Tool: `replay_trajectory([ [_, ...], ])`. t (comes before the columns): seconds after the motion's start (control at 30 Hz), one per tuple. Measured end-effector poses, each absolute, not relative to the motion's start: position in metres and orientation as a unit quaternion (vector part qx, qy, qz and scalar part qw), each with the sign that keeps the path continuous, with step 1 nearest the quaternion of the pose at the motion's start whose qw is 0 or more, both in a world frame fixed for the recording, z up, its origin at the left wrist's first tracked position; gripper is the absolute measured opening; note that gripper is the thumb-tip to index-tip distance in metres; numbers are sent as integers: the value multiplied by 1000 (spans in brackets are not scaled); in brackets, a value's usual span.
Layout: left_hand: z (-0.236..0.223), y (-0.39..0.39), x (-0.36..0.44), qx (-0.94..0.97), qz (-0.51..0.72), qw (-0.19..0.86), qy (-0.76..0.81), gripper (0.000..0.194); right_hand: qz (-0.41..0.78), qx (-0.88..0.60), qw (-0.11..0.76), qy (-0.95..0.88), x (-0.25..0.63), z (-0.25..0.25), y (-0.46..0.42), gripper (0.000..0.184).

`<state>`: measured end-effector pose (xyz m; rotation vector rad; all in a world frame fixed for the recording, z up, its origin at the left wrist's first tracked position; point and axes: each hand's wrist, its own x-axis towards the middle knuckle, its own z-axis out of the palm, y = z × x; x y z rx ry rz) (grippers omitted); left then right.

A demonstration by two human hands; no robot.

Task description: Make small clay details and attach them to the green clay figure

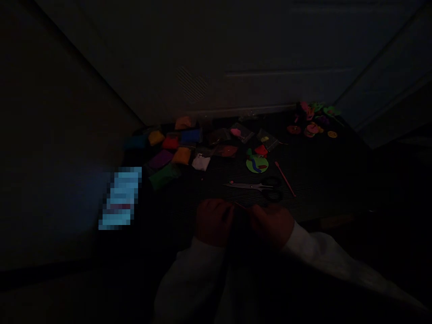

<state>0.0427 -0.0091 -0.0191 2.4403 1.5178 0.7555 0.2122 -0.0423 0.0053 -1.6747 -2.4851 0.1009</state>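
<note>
In dim light, my left hand [213, 223] and my right hand [272, 223] are close together at the table's near edge, fingers curled. A thin pinkish strand [241, 205] spans the gap between them; it runs into my right fingers, while its left end comes up against my left hand. What my left fingers pinch is hidden. Just beyond lie black-handled scissors [251, 186], blades pointing left. A pink stick tool [285, 179] lies right of them. Behind the scissors is a flat green clay disc [252, 166] with blue, red and darker green pieces on it.
Several bags of coloured clay [182, 155] spread across the back left of the dark table [320, 175]. Small finished-looking clay figures [312, 129] cluster at the back right. A lit, pixelated screen [121, 198] stands at the left. A pale panelled wall [256, 49] rises behind.
</note>
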Motion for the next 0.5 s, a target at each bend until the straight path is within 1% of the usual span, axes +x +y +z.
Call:
replay_trajectory([
  [0.13,-20,-6,28,809,261,62,523,12,37,-550,78,-831,213,3,-41,13],
  [0.33,-21,11,19,812,263,42,520,10,29,-520,138,-843,230,-2,-47,19],
  [0.5,-23,16,19,809,269,44,521,12,17,-575,172,-800,280,1,-44,22],
])
